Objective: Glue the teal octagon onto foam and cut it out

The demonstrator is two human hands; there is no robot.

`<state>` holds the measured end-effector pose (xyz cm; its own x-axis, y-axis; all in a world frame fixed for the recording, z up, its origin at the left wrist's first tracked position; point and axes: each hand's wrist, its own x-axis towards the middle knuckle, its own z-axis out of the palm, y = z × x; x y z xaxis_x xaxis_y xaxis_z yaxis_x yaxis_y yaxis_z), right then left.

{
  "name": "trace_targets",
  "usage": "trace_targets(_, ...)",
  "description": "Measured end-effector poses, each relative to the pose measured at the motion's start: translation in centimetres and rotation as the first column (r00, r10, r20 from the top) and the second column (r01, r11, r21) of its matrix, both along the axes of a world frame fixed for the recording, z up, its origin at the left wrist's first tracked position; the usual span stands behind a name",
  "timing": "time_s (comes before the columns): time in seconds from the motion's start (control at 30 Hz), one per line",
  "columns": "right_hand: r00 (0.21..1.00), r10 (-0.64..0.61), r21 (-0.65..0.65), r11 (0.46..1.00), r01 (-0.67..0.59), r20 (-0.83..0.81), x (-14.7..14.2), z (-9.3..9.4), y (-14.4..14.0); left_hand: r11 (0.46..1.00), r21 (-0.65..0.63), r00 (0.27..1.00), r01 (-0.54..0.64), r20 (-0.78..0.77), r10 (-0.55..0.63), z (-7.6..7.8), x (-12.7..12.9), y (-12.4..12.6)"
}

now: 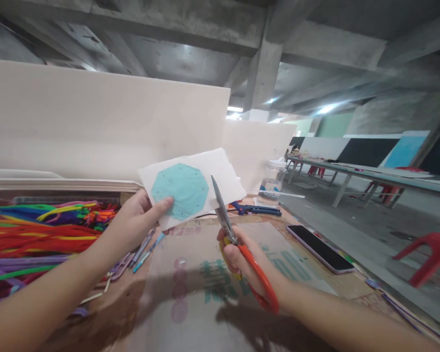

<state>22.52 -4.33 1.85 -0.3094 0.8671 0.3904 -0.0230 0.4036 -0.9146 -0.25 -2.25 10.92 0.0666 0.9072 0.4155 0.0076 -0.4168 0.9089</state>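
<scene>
My left hand holds up a white sheet of paper printed with a teal octagon, thumb pressed on the octagon's lower left. My right hand grips scissors with orange and yellow handles. Their blades point up, slightly apart, at the paper's lower edge just right of the octagon. Both hands hover above a sheet of brown cardboard lying on the table.
A pile of colourful pipe cleaners lies at the left, with several pens beside it. A black phone lies at the right, blue-handled pliers and a clear jar behind. White boards stand at the back. A red stool is on the floor.
</scene>
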Motion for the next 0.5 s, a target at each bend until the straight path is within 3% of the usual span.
trace_targets(0.23, 1.0, -0.004, -0.048, 0.999, 0.003, -0.012, -0.05, 0.25, -0.16, 1.0, 0.015, 1.0, 0.001, -0.013, -0.001, 0.3, 0.33, -0.5)
trace_targets(0.5, 0.999, 0.01, -0.119, 0.993, -0.017, -0.053, -0.3, 0.44, -0.52, 0.995, 0.022, 0.993, -0.094, -0.067, 0.095, 0.11, 0.35, -0.24)
